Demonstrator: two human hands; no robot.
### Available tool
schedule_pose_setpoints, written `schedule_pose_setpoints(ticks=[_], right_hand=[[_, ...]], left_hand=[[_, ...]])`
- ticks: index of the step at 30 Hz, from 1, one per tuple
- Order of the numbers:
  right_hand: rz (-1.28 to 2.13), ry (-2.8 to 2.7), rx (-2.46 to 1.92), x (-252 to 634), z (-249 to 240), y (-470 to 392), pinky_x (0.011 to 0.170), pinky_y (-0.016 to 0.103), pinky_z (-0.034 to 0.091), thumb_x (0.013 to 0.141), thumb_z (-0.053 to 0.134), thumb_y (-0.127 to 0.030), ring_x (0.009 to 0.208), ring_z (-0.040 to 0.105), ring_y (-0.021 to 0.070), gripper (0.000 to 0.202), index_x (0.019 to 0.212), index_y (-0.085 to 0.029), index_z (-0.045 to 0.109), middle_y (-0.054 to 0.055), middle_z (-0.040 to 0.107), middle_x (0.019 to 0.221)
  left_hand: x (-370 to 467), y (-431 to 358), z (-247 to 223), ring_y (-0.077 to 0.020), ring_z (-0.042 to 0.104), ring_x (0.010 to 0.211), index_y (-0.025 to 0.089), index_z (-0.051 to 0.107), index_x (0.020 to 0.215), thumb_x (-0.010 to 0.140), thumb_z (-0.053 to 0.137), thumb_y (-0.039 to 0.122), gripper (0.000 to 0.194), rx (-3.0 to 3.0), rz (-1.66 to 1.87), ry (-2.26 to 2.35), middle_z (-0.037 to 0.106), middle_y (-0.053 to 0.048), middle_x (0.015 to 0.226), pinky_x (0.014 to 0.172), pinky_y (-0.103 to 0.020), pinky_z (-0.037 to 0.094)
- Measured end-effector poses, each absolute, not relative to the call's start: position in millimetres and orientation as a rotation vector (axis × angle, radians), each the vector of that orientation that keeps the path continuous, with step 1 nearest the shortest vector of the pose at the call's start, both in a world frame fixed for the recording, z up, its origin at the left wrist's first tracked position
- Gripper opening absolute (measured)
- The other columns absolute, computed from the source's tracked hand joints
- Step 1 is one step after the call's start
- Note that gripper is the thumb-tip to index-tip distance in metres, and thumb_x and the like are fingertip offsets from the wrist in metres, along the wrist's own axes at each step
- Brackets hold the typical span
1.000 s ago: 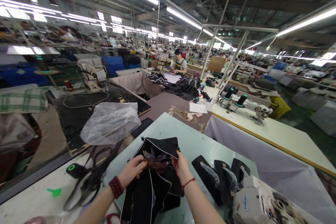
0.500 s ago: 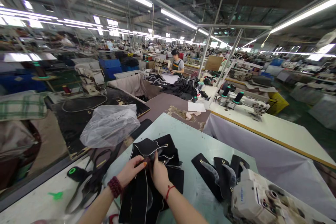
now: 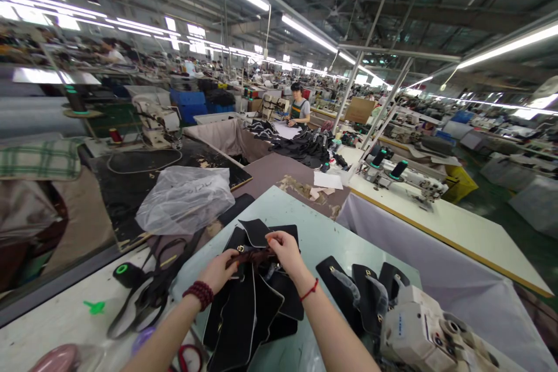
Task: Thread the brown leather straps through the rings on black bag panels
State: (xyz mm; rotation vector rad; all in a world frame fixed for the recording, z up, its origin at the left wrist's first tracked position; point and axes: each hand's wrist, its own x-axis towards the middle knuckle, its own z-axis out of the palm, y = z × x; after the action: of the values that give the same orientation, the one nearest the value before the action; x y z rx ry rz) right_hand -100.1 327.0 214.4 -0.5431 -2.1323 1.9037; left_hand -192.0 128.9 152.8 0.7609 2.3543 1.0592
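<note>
Rows of tube lights hang beneath a dark metal roof, over a workshop crowded with sewing stations; beyond the pale green table (image 3: 300,215), a co-worker (image 3: 300,111) in a striped apron stands at a surface heaped with black pieces (image 3: 300,148). On the table, between its left edge and its middle, lies a loose stack of black panels (image 3: 238,319) with pale-edged borders and gold-coloured fittings, spread toward the near edge. Over the far part of this stack, the left hand (image 3: 218,272), a beaded bracelet at its wrist, pinches the left end of a dark brown strip (image 3: 251,257) between thumb and fingers. The right hand (image 3: 286,253), wearing a red cord, has its fingers bent together at the strip's other end, close against a raised black flap (image 3: 255,232); which of the two it grips cannot be told. Near the table's right edge, three black pieces with plastic-wrapped handles (image 3: 368,296) lie side by side, just beside a white sewing machine head (image 3: 418,325). Past the left edge are dark straps (image 3: 146,302), a black thread spool (image 3: 128,275), a green plastic clip (image 3: 95,307) and a crumpled clear bag (image 3: 185,200).
</note>
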Motion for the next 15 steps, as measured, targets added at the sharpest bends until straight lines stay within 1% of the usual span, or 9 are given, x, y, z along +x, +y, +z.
schedule_pose_setpoints(ticks=[2,3,4,5,7,9,12,13,15], right_hand=[[1.967,-2.098,-0.54,-97,216,322,0.059,0.023,0.044,0.072,0.058,-0.028,0.062,0.055,0.0106,0.024,0.088,-0.014,0.068,0.002,0.063,0.07],[2.004,-2.081,-0.549,-94,217,321,0.056,0.022,0.043,0.071,0.06,-0.029,0.06,0.054,0.0106,0.024,0.087,-0.014,0.068,0.001,0.063,0.068],[2.043,-2.06,-0.565,-91,218,320,0.053,0.022,0.041,0.07,0.061,-0.03,0.058,0.053,0.0103,0.025,0.087,-0.014,0.068,0.001,0.062,0.066],[2.079,-2.031,-0.589,-87,221,319,0.051,0.021,0.039,0.07,0.062,-0.032,0.056,0.052,0.0099,0.027,0.089,-0.014,0.067,0.0,0.061,0.066],[2.13,-1.949,-0.645,-78,229,320,0.049,0.02,0.037,0.071,0.062,-0.035,0.055,0.052,0.0091,0.032,0.095,-0.014,0.066,0.0,0.062,0.068],[2.149,-1.864,-0.691,-70,238,321,0.05,0.018,0.037,0.073,0.061,-0.036,0.058,0.054,0.0084,0.035,0.1,-0.015,0.064,0.0,0.063,0.073],[2.143,-1.818,-0.713,-62,251,323,0.048,0.018,0.035,0.073,0.063,-0.039,0.058,0.056,0.0085,0.036,0.1,-0.015,0.064,0.001,0.064,0.074],[2.127,-1.836,-0.697,-61,254,324,0.048,0.019,0.036,0.073,0.064,-0.041,0.056,0.056,0.0092,0.037,0.099,-0.015,0.065,0.001,0.064,0.072],[2.053,-1.925,-0.637,-60,259,327,0.05,0.023,0.042,0.073,0.064,-0.047,0.055,0.057,0.0121,0.041,0.098,-0.014,0.065,0.002,0.064,0.069]], left_hand=[[-188,135,151,-0.0166,0.065,0.066,0.02,0.05,0.125,0.08,0.052,0.024,0.046,0.791,1.105,2.288,0.071,-0.005,0.102,0.065,-0.027,0.05],[-186,138,150,-0.016,0.065,0.066,0.021,0.048,0.129,0.079,0.054,0.026,0.051,0.803,1.124,2.267,0.069,-0.006,0.108,0.066,-0.027,0.051],[-183,141,149,-0.0161,0.065,0.067,0.022,0.048,0.13,0.078,0.055,0.027,0.052,0.81,1.142,2.255,0.069,-0.006,0.111,0.066,-0.027,0.051],[-181,144,148,-0.0166,0.066,0.068,0.021,0.05,0.127,0.079,0.055,0.028,0.049,0.812,1.157,2.25,0.069,-0.006,0.111,0.066,-0.027,0.051],[-177,148,145,-0.017,0.066,0.069,0.019,0.056,0.115,0.08,0.053,0.029,0.036,0.806,1.174,2.256,0.07,-0.007,0.105,0.062,-0.026,0.051],[-175,151,142,-0.0145,0.064,0.061,0.018,0.058,0.106,0.082,0.049,0.027,0.027,0.805,1.178,2.268,0.07,-0.006,0.1,0.06,-0.026,0.05],[-175,151,138,-0.0103,0.056,0.046,0.018,0.058,0.106,0.086,0.039,0.024,0.028,0.803,1.168,2.275,0.07,-0.004,0.092,0.055,-0.025,0.046],[-176,150,138,-0.01,0.055,0.044,0.018,0.058,0.107,0.088,0.036,0.024,0.03,0.8,1.162,2.274,0.069,-0.004,0.089,0.052,-0.024,0.045],[-177,150,139,-0.0105,0.055,0.044,0.019,0.06,0.105,0.088,0.034,0.023,0.031,0.797,1.15,2.27,0.069,-0.003,0.084,0.05,-0.024,0.043]])
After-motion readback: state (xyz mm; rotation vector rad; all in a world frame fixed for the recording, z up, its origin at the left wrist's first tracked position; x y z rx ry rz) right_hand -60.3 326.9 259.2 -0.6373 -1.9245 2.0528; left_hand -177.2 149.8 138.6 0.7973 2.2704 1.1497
